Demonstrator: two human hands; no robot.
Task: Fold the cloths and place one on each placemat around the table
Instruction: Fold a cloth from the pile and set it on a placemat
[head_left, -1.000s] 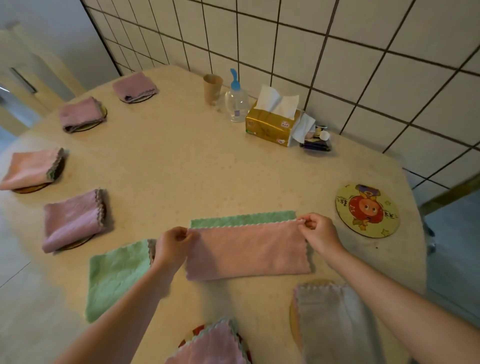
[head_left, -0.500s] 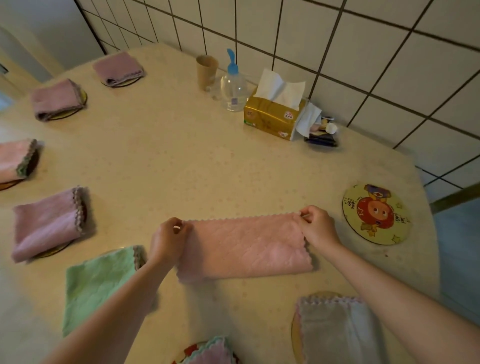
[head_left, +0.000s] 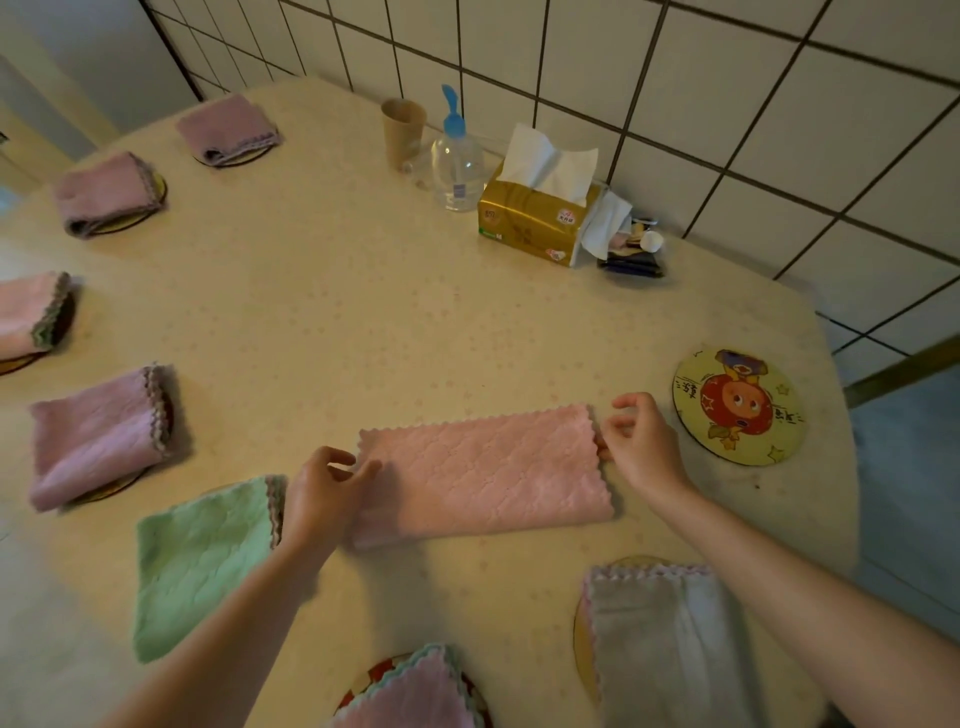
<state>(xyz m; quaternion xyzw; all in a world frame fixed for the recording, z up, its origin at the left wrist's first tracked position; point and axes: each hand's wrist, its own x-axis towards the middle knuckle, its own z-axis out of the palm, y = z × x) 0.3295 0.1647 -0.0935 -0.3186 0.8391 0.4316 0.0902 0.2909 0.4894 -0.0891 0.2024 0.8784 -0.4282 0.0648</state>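
2 hands (head_left: 322, 493) (head_left: 641, 441) have released the pink cloth (head_left: 483, 475).

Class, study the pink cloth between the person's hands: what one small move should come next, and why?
Probably fold the pink cloth in half again, end to end. It lies as a long strip, longer than the folded purple cloth, with the left hand and right hand at its ends. The cartoon placemat lies bare.

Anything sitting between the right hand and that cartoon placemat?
No. In the head view, only bare table separates the right hand from the uncovered cartoon placemat.
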